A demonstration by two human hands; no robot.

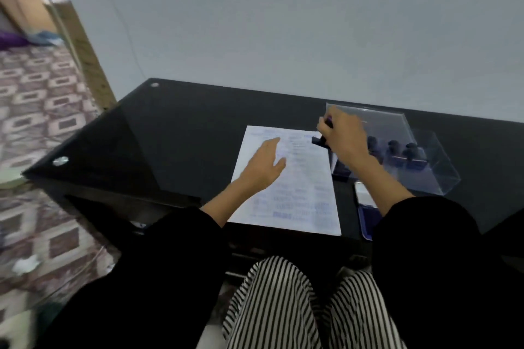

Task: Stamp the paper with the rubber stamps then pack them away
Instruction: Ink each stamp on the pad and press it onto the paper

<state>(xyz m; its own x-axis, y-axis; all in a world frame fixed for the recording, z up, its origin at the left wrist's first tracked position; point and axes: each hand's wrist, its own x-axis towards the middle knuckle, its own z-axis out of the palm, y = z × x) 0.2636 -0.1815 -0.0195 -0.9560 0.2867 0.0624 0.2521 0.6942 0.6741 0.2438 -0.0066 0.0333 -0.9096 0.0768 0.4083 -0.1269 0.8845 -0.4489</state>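
Observation:
A white printed paper (300,193) lies on the black glass table (175,133). My left hand (263,163) rests flat on the sheet's left part, fingers straight. My right hand (341,134) grips a dark rubber stamp (319,141) at the paper's far right corner; the stamp's base sits at or just above the sheet. A clear plastic box (425,176) with its lid raised stands right of the paper and holds several dark stamps (411,151). A blue ink pad (367,215) lies open near my right forearm, partly hidden by the sleeve.
The table's left edge and corner (28,174) drop off to a patterned floor (37,99). A grey wall (283,22) rises right behind the table. My knees in striped trousers (283,306) sit below the near edge.

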